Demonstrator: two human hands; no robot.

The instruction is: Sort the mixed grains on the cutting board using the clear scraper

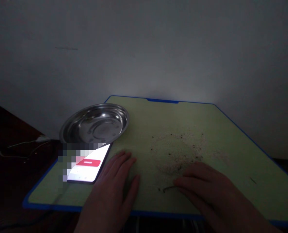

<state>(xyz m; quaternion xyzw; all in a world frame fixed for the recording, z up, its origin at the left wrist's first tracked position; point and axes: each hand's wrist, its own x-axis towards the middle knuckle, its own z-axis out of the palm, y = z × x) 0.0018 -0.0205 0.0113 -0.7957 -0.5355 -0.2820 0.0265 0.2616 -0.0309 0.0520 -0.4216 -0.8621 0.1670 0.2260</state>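
Note:
My left hand [112, 186] lies flat on the pale green tabletop [144, 119], fingers stretched out beside a lit phone [90, 170]. At the right, my right hand [207, 186] is closed, with thumb and fingertips pinching a thin dark rod with a bent tip [168, 187]. Its tip points left, and a small dark speck [159, 189] lies just beyond it. Above the right hand, pale fine grains [175, 160] mixed with several dark specks are spread over the table. Part of the rod is hidden inside the fingers.
A shiny metal basin [105, 127] stands at the table's left edge, behind the phone. A thin dark sliver [252, 180] lies at the right. Blue edging [163, 101] borders the table, and a grey wall [158, 48] rises behind it. White cables [25, 145] show at far left.

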